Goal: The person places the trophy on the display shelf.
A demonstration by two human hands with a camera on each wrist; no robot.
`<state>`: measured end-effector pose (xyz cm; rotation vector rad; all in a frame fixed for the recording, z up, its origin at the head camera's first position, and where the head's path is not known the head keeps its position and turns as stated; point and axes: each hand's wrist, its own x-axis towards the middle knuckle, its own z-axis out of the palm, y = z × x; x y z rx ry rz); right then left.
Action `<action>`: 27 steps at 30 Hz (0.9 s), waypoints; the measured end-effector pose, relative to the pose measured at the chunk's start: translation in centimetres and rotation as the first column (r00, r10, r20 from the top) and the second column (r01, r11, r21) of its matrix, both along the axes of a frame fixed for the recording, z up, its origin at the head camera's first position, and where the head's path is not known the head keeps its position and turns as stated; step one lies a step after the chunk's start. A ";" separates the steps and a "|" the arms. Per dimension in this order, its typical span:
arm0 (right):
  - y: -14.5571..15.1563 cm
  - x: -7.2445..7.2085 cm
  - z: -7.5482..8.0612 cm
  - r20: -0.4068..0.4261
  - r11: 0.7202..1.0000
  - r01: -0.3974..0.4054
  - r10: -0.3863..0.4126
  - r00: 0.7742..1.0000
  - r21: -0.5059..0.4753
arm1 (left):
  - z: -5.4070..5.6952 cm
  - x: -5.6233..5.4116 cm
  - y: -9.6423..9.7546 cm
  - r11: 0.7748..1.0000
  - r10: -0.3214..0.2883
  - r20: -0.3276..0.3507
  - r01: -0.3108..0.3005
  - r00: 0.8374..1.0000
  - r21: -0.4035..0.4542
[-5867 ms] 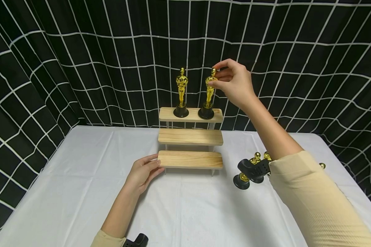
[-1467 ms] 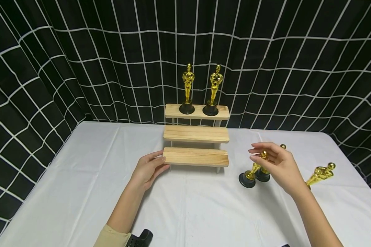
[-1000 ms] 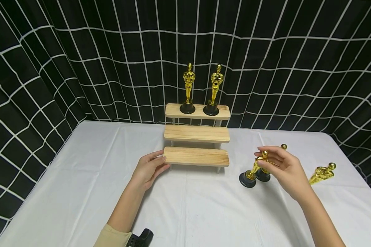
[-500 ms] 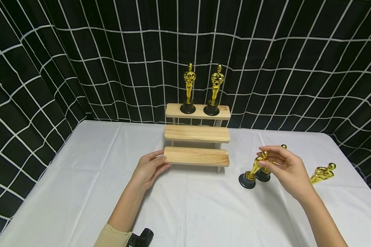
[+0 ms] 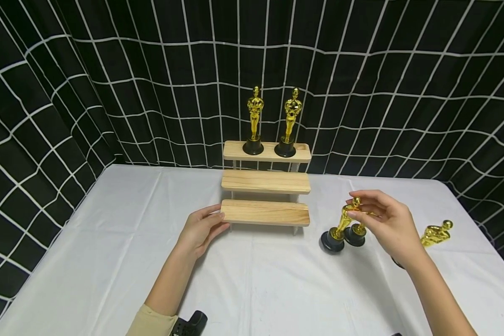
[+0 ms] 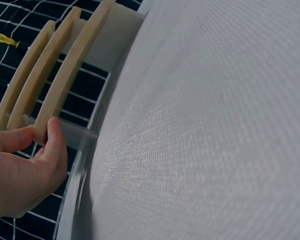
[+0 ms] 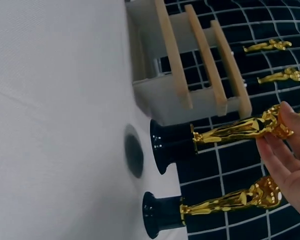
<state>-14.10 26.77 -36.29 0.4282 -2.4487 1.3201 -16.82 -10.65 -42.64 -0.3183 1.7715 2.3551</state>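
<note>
My left hand (image 5: pixel 199 231) grips the left end of the lowest board of a three-tier wooden display stand (image 5: pixel 264 213), thumb on top and fingers beneath. With thumb and fingertips, my right hand (image 5: pixel 388 228) pinches a gold figure trophy (image 5: pixel 340 226) around its upper body. In the right wrist view a shadow lies apart from that trophy's black base (image 7: pixel 172 145), so it is off the table. Another trophy (image 7: pixel 225 205) stands close beside it, its upper part hidden by the hand in the head view. Two trophies, left (image 5: pixel 254 116) and right (image 5: pixel 291 119), stand upright on the top board.
A further gold trophy (image 5: pixel 434 234) is at the right, partly hidden behind my right wrist. White cloth covers the table (image 5: pixel 277 284). A black curtain with a white grid (image 5: pixel 172 102) hangs behind the stand and along the sides.
My right hand has let go of the right trophy on the top board and come down to the trophies on the table. It now pinches one and has raised it slightly. My left hand stays put.
</note>
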 end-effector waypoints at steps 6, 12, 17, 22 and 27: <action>-0.2 -0.3 0.9 -0.008 1.000 -0.013 0.013 1.000 0.006 | -0.1 -0.1 0.0 1.000 -0.001 0.005 0.001 1.000 -0.001; -0.5 -0.6 1.9 -0.023 0.999 -0.005 0.006 1.000 0.035 | -0.2 -0.3 0.0 1.000 0.001 0.020 -0.001 1.000 -0.011; -0.8 -0.8 2.7 -0.020 0.998 0.012 -0.011 1.000 0.069 | -0.2 -0.3 0.1 1.000 0.003 0.025 -0.003 1.000 -0.015; -0.9 -1.0 3.5 -0.012 0.997 0.003 -0.002 1.000 0.071 | -0.2 -0.2 0.0 1.000 0.003 0.026 -0.003 1.000 -0.013; -1.1 -1.3 4.3 0.019 0.995 -0.002 0.000 1.000 0.099 | 0.0 -0.1 0.0 1.000 0.004 0.028 -0.003 1.000 -0.019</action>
